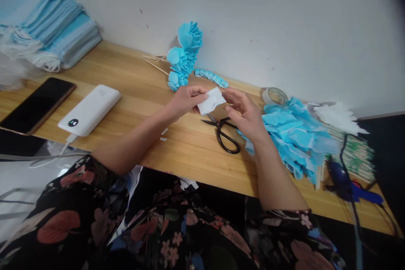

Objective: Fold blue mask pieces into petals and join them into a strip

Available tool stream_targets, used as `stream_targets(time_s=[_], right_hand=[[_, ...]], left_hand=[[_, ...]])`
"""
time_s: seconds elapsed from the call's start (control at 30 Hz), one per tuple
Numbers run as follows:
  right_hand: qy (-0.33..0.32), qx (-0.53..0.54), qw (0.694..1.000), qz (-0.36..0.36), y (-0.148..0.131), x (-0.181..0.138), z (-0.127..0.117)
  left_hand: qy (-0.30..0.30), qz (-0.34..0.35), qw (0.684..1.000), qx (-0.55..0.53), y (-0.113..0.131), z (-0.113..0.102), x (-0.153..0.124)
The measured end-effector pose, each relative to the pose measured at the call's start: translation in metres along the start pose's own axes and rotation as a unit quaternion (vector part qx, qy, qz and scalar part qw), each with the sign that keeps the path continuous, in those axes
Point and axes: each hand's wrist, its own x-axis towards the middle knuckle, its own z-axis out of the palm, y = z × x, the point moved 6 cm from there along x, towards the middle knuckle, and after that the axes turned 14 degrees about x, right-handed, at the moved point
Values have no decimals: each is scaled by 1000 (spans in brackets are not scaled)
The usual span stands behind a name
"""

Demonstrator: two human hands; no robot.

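My left hand (189,100) pinches a small folded piece of thin white sheet (211,101), thumb on top; I cannot tell whether it is paper or fabric. Close to the sheet's right edge, my right hand (245,112) has its fingers curved and its thumb apart, with nothing seen in its grasp. Whether its fingertips touch the sheet is unclear. Black-handled scissors (228,143) lie on the table below, blades parted and partly behind my right hand. Beyond my hands are several blue flowers (182,60) on thin sticks and a pleated blue strip (211,77).
A pile of blue pieces (297,133) lies right, beside a tape roll (274,95), white pieces (337,116) and a blue glue gun (351,185) with its cord. Leftward are stacked blue masks (63,25), a phone (36,103) and a cabled white power bank (90,109). A wall borders the wooden table (190,156).
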Motion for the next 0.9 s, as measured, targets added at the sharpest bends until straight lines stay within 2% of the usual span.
stream_targets(time_s=[0.1,0.27,0.6,0.73,0.9], right_hand=[[-8,-16,1000,-18,-8,0,4],[-12,-25,999,21,-8,0,11],[82,8,996,43,-6,0,10],[121,-2,992,36,-5,1,5],[134,-11,990,38,-2,2,3]], left_hand=[[-7,-6,1000,6,1,2,-1],[-10,8,999,31,-1,1,0],[-25,52,998,32,-4,4,1],[-68,60,996,-10,-6,10,2],[-118,69,990,-25,-8,16,0]])
